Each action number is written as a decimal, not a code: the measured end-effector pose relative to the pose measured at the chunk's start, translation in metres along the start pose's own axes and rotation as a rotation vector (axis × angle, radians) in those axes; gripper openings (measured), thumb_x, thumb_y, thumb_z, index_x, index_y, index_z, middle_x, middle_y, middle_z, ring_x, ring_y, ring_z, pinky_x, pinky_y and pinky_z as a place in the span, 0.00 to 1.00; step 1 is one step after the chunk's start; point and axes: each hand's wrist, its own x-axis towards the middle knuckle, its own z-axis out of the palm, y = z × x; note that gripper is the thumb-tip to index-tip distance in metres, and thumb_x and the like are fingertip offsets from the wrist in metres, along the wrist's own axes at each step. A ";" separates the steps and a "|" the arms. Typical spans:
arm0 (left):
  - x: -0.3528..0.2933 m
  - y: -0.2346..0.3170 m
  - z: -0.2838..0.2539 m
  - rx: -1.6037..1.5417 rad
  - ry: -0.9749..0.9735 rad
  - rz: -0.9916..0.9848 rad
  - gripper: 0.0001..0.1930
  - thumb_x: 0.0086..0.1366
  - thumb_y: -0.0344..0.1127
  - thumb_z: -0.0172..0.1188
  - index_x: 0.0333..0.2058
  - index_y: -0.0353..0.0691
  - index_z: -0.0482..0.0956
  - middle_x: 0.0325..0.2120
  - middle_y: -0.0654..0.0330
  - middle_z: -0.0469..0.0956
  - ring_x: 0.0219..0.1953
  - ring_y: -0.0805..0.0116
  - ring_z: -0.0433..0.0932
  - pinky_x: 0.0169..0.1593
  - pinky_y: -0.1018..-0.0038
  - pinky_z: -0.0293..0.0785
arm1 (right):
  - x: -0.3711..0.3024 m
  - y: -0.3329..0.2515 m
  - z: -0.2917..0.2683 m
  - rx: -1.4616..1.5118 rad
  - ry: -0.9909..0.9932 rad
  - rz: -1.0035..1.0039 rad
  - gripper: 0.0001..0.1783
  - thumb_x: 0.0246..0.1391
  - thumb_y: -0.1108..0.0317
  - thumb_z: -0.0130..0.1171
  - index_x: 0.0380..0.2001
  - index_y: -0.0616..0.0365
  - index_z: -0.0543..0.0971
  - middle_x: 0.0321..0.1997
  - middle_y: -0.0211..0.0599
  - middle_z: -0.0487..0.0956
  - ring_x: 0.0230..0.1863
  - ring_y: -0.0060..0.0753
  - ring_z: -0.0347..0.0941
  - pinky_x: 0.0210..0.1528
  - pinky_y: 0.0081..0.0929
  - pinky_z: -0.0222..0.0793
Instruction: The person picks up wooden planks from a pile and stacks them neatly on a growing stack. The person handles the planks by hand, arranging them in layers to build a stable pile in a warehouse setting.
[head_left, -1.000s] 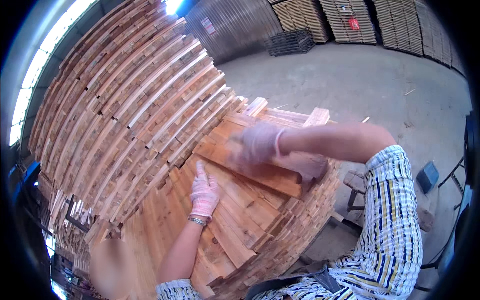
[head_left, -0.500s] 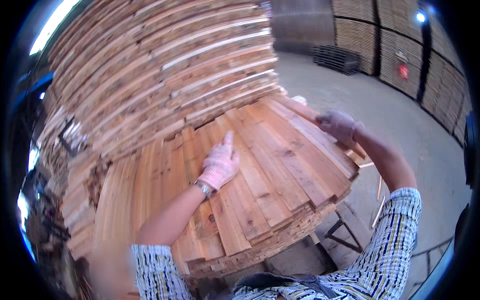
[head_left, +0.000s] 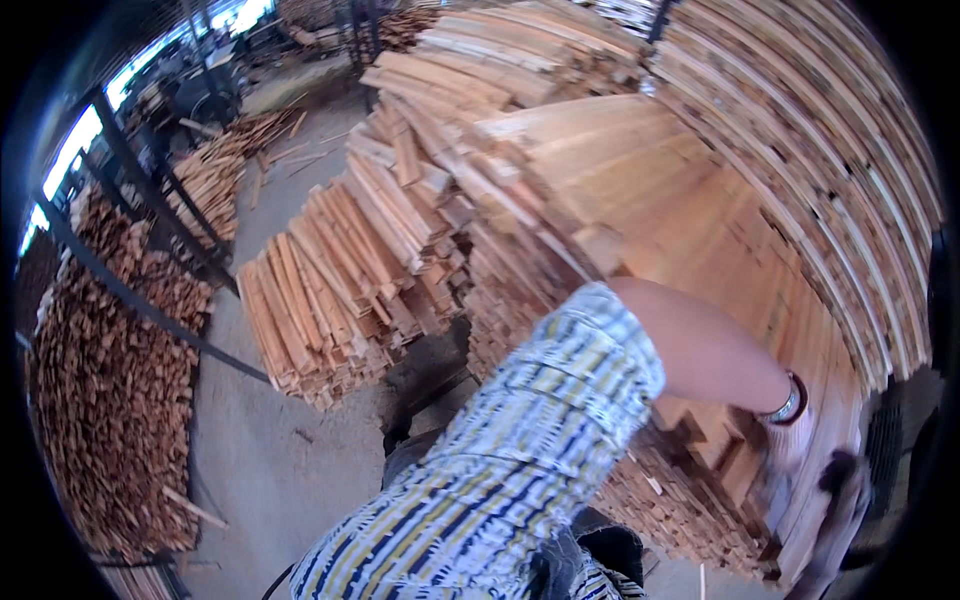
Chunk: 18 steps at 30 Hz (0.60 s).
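Left hand (head_left: 790, 442) at stacked boards (head_left: 690, 215), piled sticks (head_left: 325, 285)

The left hand (head_left: 788, 446) reaches across stacked boards (head_left: 650, 180)

I count one left grip (head_left: 788, 450) of mine, one striped sleeve (head_left: 490, 440), one tall stack of boards (head_left: 800, 140) and one dark brown wood heap (head_left: 115, 400); the planks (head_left: 640, 180) are too blurred to count.

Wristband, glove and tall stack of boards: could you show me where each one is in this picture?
Wristband (head_left: 796, 399): head view, on its dark reddish band.
Glove (head_left: 791, 441): head view, on its pale cuff, just past the wristband.
Tall stack of boards (head_left: 810, 170): head view, on its layered side.
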 end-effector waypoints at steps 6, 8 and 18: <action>-0.269 0.053 0.059 -0.664 0.436 0.235 0.23 0.64 0.48 0.52 0.49 0.37 0.76 0.41 0.38 0.79 0.48 0.46 0.78 0.53 0.58 0.72 | -0.040 -0.154 0.231 1.133 -0.546 0.340 0.26 0.66 0.53 0.50 0.57 0.63 0.72 0.53 0.42 0.76 0.49 0.37 0.73 0.53 0.34 0.70; -0.350 0.070 0.100 -1.079 0.707 0.279 0.22 0.68 0.43 0.53 0.54 0.36 0.75 0.49 0.48 0.79 0.51 0.58 0.78 0.56 0.63 0.71 | -0.057 -0.186 0.314 1.525 -0.723 0.503 0.26 0.66 0.51 0.51 0.56 0.62 0.73 0.52 0.41 0.77 0.49 0.38 0.74 0.52 0.36 0.70; -0.623 0.138 0.640 -0.960 0.840 -2.084 0.15 0.68 0.39 0.47 0.42 0.46 0.83 0.43 0.56 0.82 0.46 0.60 0.78 0.56 0.58 0.68 | -0.084 -0.471 0.600 1.000 -1.486 0.488 0.26 0.68 0.52 0.48 0.53 0.65 0.76 0.50 0.42 0.80 0.51 0.33 0.75 0.56 0.29 0.69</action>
